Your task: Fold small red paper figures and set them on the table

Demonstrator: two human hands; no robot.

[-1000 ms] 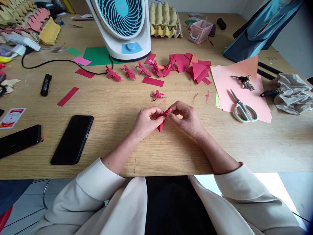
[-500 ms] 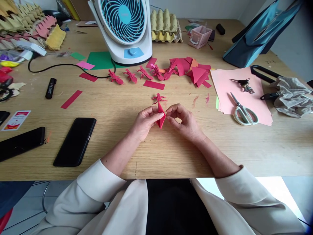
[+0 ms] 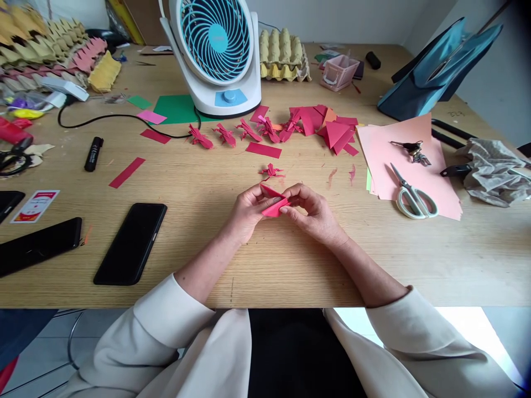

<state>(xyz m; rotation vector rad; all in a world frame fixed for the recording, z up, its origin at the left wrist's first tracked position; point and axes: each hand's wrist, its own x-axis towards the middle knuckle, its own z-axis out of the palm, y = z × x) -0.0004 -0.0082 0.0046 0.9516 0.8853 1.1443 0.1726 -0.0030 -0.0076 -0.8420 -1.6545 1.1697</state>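
Note:
A folded red paper piece (image 3: 274, 208) is held between both hands above the wooden table. My left hand (image 3: 248, 213) pinches its left side, fingers closed on it. On the right side, the thumb and index finger of my right hand (image 3: 312, 214) grip the paper's edge. Just beyond the fingertips lies a small folded red paper figure (image 3: 271, 171). Farther back, several similar red figures (image 3: 225, 134) form a row, beside a pile of red paper pieces (image 3: 338, 132). A red strip (image 3: 264, 150) lies in front of the row.
A white fan (image 3: 226, 99) stands at the back. Scissors (image 3: 416, 202) rest partly on pink sheets (image 3: 385, 143) at the right. On the left are a black phone (image 3: 130, 243), a marker (image 3: 93, 154) and a cable (image 3: 120, 116). A blue bag (image 3: 423, 83) stands back right.
The held paper has turned from upright to slanting, and now shows two points spread to the left. My right fingers have closed onto its right edge. The view has shifted slightly.

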